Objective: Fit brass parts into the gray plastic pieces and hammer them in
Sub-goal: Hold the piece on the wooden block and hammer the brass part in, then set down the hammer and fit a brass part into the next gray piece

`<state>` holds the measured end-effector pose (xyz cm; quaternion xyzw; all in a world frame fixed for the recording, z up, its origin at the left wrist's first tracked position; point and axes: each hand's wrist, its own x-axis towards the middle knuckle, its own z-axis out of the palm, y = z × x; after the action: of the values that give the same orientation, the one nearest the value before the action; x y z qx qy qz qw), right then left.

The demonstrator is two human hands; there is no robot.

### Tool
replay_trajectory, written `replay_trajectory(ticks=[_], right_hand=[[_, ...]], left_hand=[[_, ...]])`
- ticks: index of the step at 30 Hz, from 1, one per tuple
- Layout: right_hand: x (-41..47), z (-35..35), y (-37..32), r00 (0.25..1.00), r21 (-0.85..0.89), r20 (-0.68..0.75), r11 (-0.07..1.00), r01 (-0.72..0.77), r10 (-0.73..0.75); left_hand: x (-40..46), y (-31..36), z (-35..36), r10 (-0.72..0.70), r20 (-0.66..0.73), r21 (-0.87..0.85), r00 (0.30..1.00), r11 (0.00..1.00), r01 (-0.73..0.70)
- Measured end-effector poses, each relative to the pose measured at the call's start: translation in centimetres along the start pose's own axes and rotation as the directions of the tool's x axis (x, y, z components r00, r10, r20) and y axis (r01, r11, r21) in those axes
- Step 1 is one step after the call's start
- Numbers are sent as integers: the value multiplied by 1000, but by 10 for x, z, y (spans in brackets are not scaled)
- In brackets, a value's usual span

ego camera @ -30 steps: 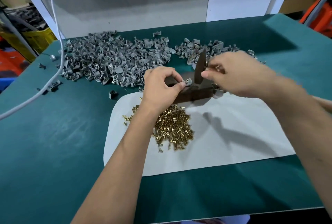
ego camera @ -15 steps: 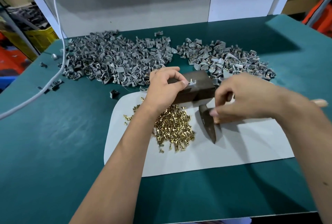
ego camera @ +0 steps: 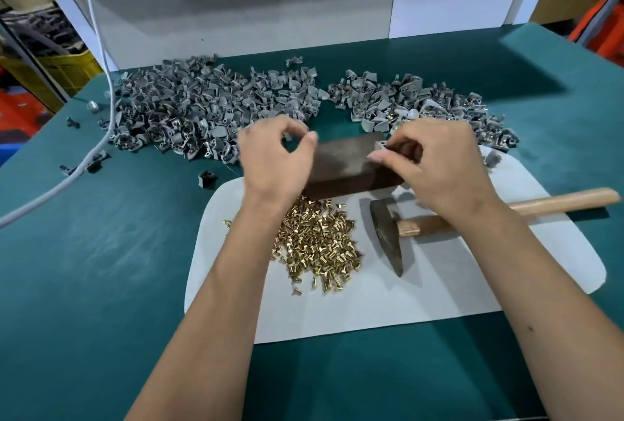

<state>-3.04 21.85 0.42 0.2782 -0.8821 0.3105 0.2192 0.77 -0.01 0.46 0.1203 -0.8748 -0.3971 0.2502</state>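
A dark metal block (ego camera: 341,164) lies at the far edge of a white sheet (ego camera: 371,305). My right hand (ego camera: 439,164) pinches a small gray plastic piece (ego camera: 381,145) at the block's right top end. My left hand (ego camera: 273,160) hovers over the block's left end, thumb and forefinger tips touching, with nothing visible between them. A heap of brass parts (ego camera: 317,245) lies on the sheet below the left hand. The hammer (ego camera: 386,235) lies on the sheet to the right of the brass, its wooden handle (ego camera: 557,199) passing under my right wrist.
A big pile of gray pieces (ego camera: 189,116) spreads behind the block on the green table (ego camera: 101,268); a smaller pile (ego camera: 425,103) lies to its right. A white cable (ego camera: 98,137) runs down the left side. A few dark bits lie near the cable.
My right hand put the hammer down on the sheet and moved up to the gray piece on the block. My left hand let go of that piece and shifted left.
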Motion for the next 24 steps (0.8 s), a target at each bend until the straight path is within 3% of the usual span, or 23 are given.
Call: replay_trajectory(ticks=[4, 6, 8, 11, 13, 14, 18, 20, 24], right_hand=[[1, 0, 11, 952, -53, -131, 957, -286, 277], [2, -1, 13, 896, -76, -191, 904, -420, 400], [2, -1, 13, 882, -107, -199, 885, -453, 427], [-1, -3, -5, 955, -7, -123, 962, -271, 269], [-7, 0, -28, 999, 64, 31, 998, -22, 20], [-11, 4, -40, 984, 115, 137, 989, 95, -111], [-26, 22, -80, 776, 333, 457, 893, 303, -434], [-30, 29, -87, 694, 359, 535, 873, 330, -482], [-31, 36, -89, 638, 389, 584, 863, 323, -502]], left_hand=[[7, -26, -27, -246, -252, 406, 936, 851, 333], [7, -36, -44, -353, -286, 455, 891, 768, 451], [8, -46, -58, -453, -294, 449, 842, 712, 540], [11, -62, -72, -510, -266, 417, 818, 704, 575], [12, -67, -75, -496, -230, 375, 838, 749, 546], [13, -69, -76, -492, -225, 356, 841, 762, 542], [15, -67, -74, -495, -238, 295, 835, 783, 548], [14, -67, -72, -482, -252, 242, 839, 809, 536], [12, -62, -67, -438, -276, 120, 856, 868, 483]])
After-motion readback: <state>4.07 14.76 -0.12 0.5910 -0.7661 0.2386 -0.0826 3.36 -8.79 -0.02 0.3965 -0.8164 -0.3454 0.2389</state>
